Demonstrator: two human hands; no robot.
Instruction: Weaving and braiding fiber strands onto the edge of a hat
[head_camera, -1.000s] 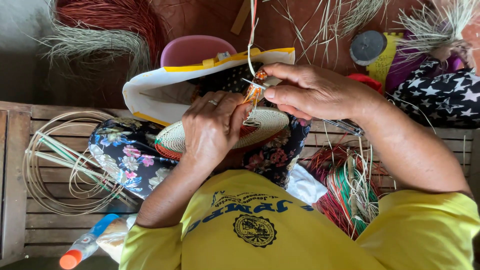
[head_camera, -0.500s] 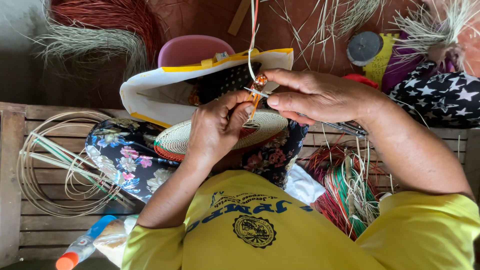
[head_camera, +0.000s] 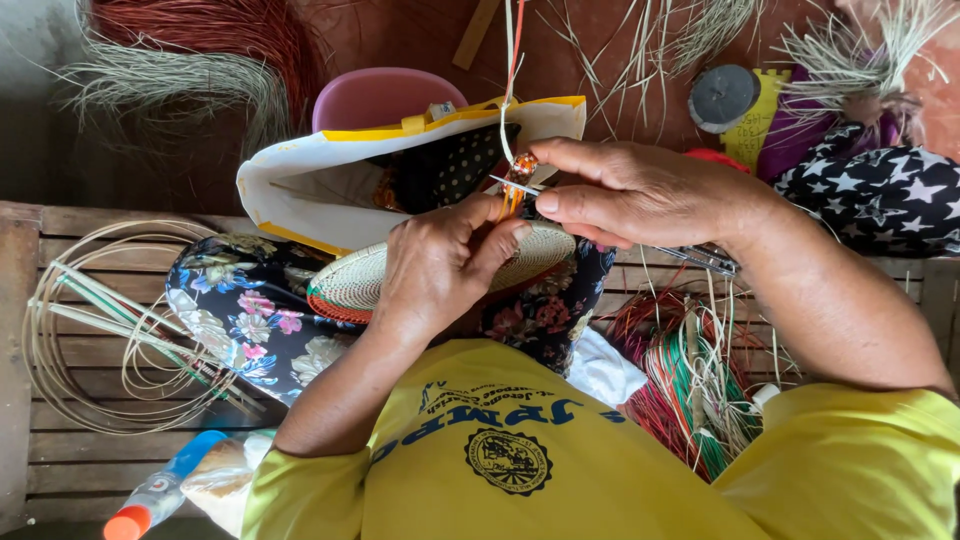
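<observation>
A coiled woven disc (head_camera: 400, 280) lies on the lap at centre. The left hand (head_camera: 440, 270) pinches its rim to steady the working edge, while the right hand (head_camera: 640, 190), at two o'clock, pinches a thin needle (head_camera: 515, 186) and pale strand (head_camera: 507, 90). Cane coils (head_camera: 110, 330) rest on the bench (head_camera: 60, 470) at nine o'clock.

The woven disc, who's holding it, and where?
The left hand holds the woven disc at its rim. The right hand pinches a thin metal needle and strands at that edge.
</observation>
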